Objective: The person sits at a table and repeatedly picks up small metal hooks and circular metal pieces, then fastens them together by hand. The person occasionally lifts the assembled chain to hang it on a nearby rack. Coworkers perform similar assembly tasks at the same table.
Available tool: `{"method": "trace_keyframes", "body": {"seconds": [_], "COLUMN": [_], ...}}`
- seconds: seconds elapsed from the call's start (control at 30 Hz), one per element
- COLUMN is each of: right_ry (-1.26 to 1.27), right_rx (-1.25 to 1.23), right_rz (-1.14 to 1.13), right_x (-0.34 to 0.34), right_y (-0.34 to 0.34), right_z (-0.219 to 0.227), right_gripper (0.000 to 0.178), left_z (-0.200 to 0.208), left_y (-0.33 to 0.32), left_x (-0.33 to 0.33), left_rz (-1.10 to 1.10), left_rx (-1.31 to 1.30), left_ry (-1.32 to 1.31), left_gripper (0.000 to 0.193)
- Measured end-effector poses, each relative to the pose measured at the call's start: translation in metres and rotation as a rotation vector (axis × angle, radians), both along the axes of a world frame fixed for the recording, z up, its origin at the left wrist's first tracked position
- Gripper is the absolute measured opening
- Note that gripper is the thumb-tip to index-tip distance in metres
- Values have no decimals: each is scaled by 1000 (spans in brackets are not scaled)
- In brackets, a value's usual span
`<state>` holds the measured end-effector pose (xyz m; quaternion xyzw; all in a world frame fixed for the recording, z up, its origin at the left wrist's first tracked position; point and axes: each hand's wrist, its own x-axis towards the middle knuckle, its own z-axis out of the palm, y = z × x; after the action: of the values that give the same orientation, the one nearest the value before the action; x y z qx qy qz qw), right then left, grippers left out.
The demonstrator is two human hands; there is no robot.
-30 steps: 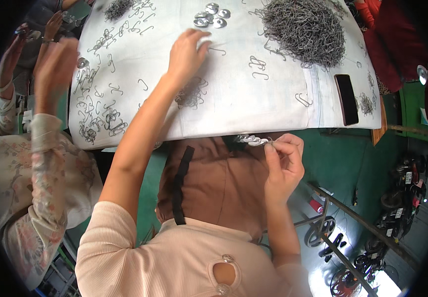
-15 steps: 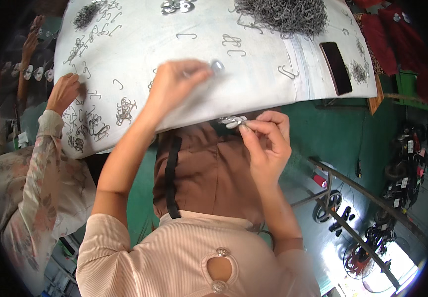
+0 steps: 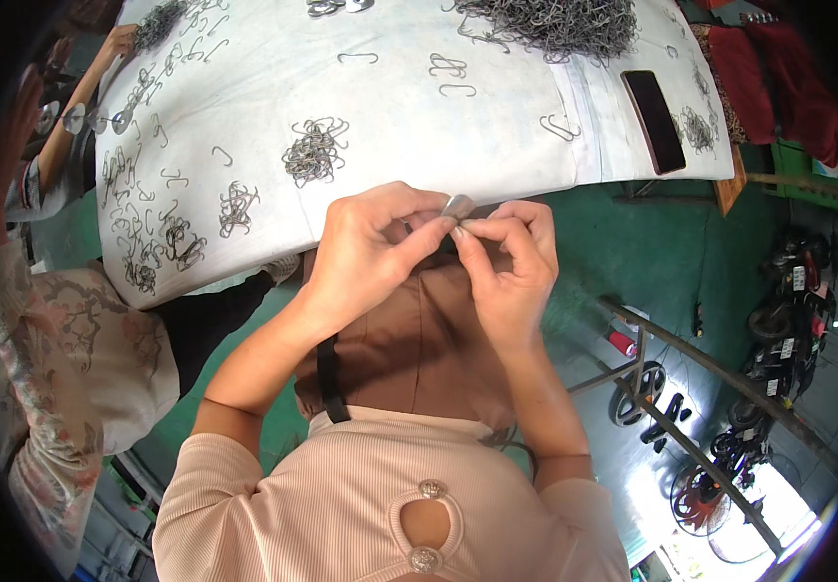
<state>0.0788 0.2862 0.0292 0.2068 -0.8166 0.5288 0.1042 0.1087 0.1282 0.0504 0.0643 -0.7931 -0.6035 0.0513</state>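
Observation:
My left hand (image 3: 370,247) and my right hand (image 3: 511,267) meet in front of the table's near edge, over my lap. A small shiny silver metal piece (image 3: 458,206) stands up between their fingertips. Left thumb and forefinger pinch it from the side. My right thumb and forefinger are pressed together at its lower end; what else they hold is hidden. Beyond my left hand lies a heap of bent wire hooks (image 3: 314,153) on the white-covered table (image 3: 400,136).
A large pile of dark hooks (image 3: 574,27) is at the far side, with silver metal pieces (image 3: 339,7) left of it. A phone (image 3: 654,121) lies at right. At left, a co-worker's hand (image 3: 120,41) reaches to another hook pile (image 3: 159,24). A metal frame (image 3: 710,364) stands at lower right.
My left hand has come back from over the table to my right hand, uncovering the hook heap. The cluster of silver pieces in my right fingers is now mostly hidden. The co-worker's hand moved farther away.

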Motion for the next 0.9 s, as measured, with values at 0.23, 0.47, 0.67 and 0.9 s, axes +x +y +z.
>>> {"method": "trace_keyframes", "body": {"seconds": [0.23,0.47,0.67,0.9], "right_ry": [-140,-319,-212,-758], "right_rx": [120,796,819,-68], "right_rz": [77,117,169,344], "right_x": [-95,-213,-218,-118], "right_y": [-8,-81,-82,-16], "right_z": [9,-24,-32,28], "right_gripper": [13,24,25,17], "left_z": [-11,-2,-2,-10], "left_y": [2,2,-2,0], "left_x": [6,9,14,16], "left_rz": [23,-25,-7,39], "left_rx": [88,145,135,171], "left_ry": [-16,-81,-119,-55], "left_gripper": [13,13,14,14]}}
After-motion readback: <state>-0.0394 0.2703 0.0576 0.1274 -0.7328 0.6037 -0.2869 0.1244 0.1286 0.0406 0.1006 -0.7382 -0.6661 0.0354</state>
